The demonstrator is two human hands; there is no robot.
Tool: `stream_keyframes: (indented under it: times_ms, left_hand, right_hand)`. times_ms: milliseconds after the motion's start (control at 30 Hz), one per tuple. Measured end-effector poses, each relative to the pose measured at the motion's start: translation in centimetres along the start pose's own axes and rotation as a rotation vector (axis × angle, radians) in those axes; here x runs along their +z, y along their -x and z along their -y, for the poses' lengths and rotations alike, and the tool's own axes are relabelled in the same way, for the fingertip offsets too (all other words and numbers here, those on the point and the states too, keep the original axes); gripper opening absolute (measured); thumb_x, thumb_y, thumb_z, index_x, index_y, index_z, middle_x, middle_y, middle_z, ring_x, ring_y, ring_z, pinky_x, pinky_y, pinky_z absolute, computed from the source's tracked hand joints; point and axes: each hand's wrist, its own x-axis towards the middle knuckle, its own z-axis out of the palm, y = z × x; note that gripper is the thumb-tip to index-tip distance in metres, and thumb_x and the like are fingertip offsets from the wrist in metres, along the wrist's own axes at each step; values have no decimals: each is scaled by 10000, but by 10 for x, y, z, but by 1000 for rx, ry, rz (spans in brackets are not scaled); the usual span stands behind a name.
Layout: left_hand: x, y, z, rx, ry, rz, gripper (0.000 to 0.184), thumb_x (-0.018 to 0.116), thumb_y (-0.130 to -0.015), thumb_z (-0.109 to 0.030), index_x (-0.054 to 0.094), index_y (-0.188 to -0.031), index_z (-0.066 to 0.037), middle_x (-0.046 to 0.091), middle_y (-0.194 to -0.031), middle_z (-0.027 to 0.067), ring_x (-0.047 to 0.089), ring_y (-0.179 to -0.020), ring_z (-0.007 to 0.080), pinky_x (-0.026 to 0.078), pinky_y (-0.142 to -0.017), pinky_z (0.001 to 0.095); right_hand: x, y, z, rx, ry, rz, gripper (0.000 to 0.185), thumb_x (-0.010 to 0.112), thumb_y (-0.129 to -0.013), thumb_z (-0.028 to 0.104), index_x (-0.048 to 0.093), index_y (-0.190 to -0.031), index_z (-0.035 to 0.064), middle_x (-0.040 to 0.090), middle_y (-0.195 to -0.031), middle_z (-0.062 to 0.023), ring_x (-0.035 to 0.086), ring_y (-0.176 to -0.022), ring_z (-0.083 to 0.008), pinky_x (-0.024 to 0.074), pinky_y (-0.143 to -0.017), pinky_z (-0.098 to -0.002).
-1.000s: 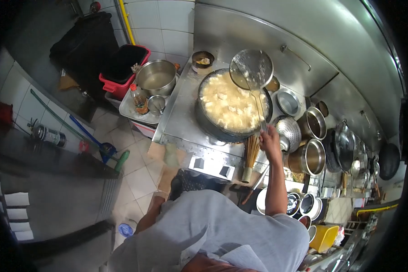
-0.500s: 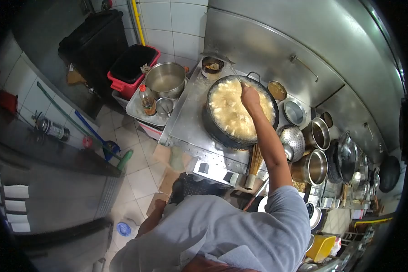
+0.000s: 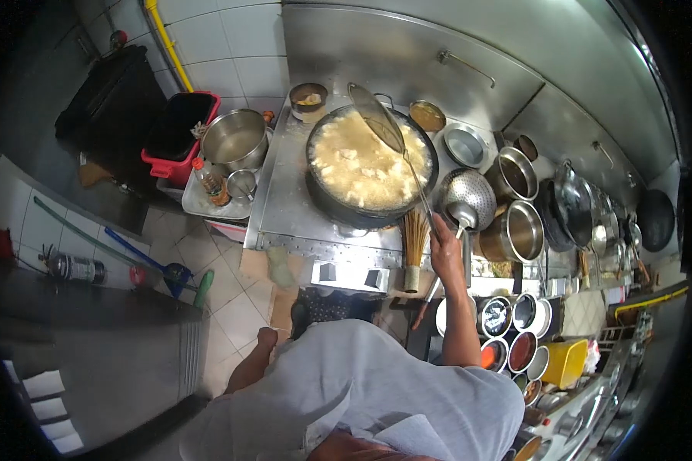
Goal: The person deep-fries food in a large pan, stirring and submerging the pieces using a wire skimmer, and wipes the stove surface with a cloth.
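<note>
My right hand [image 3: 447,247] is closed around the handle of a mesh skimmer [image 3: 378,119]. The skimmer's flat round mesh is tilted over the far right part of a large black wok [image 3: 325,201]. Pale pieces fry in the bubbling, foamy oil [image 3: 365,165] inside it. A perforated ladle [image 3: 469,198] lies just right of my right hand. Below the stove's front edge, my left hand [image 3: 267,338] hangs beside my body, touching nothing that I can see; its fingers are hidden.
A bamboo brush [image 3: 414,253] stands at the stove's front. Steel pots [image 3: 521,234] and a metal bowl [image 3: 466,146] are to the right. Several sauce containers [image 3: 523,349] stand lower right. On the left are a large pot [image 3: 236,140], a bottle [image 3: 210,184] and a red bin [image 3: 165,168].
My right hand has come back from over the wok to its near right side. The skimmer now slants across the wok with its mesh in sight. The view has shifted.
</note>
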Motion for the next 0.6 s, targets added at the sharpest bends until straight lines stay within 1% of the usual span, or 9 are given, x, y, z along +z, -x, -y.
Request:
stream_keyframes:
  times_ms: [133,233,300,333,400,467,533,567,600]
  left_hand:
    - [-15,-15,5,76,-43,49,147,601,-795,-125,741,-810,-82,712,-821,85,694,-787,223,536,-674,382]
    - [-27,-16,5,-181,506,7,171,577,-810,-108,723,-856,-31,709,-837,114,695,-780,246,545,-689,379]
    - [-31,-22,4,45,54,88,207,534,-829,-115,694,-860,13,699,-846,160,692,-794,277,546,-723,394]
    - [-26,-24,4,48,52,88,207,534,-829,-115,694,-860,13,699,-846,160,692,-794,277,546,-723,394]
    - [-3,-27,5,-197,636,-4,228,529,-819,-142,685,-814,24,686,-850,202,684,-821,313,537,-752,407]
    - [8,-30,6,-179,571,-16,236,530,-810,-153,686,-808,23,683,-851,212,679,-833,326,534,-755,412]
    - [20,-31,5,-159,504,-22,244,531,-801,-164,687,-801,22,679,-852,222,675,-846,339,531,-758,417]
    - [24,-31,5,-169,522,-48,243,535,-795,-167,689,-797,22,678,-857,226,671,-853,345,530,-761,422]
    - [28,-31,5,-177,539,-73,243,539,-790,-169,690,-792,21,678,-862,229,668,-861,352,528,-764,427]
  right_hand:
    - [-2,10,-15,90,-40,-14,389,530,-893,51,541,-1281,32,607,-1203,-210,587,-1127,-344,458,-924,-360]
    - [-15,14,-4,140,-25,1,393,533,-893,56,538,-1285,38,607,-1204,-209,591,-1118,-344,462,-909,-355]
    - [-33,23,10,208,14,44,400,536,-896,51,527,-1295,20,622,-1184,-214,610,-1106,-303,462,-899,-332]
    - [-35,30,7,210,14,42,400,536,-896,51,527,-1295,20,622,-1184,-214,610,-1106,-303,462,-899,-332]
    - [-38,46,-5,202,-52,42,403,530,-904,37,517,-1305,3,650,-1139,-205,632,-1066,-258,469,-880,-317]
    - [-35,61,-16,101,-33,10,401,520,-912,28,511,-1312,-6,665,-1116,-187,633,-1047,-227,471,-873,-312]
    - [-32,70,-16,192,-75,54,403,521,-903,19,524,-1306,12,652,-1141,-199,633,-1068,-248,463,-888,-301]
    - [-30,70,-14,142,-32,6,400,507,-880,27,541,-1279,35,615,-1036,-302,626,-982,-405,488,-818,-405]
    - [-28,69,-14,149,-30,4,400,507,-880,27,541,-1279,35,615,-1036,-302,626,-982,-405,488,-818,-405]
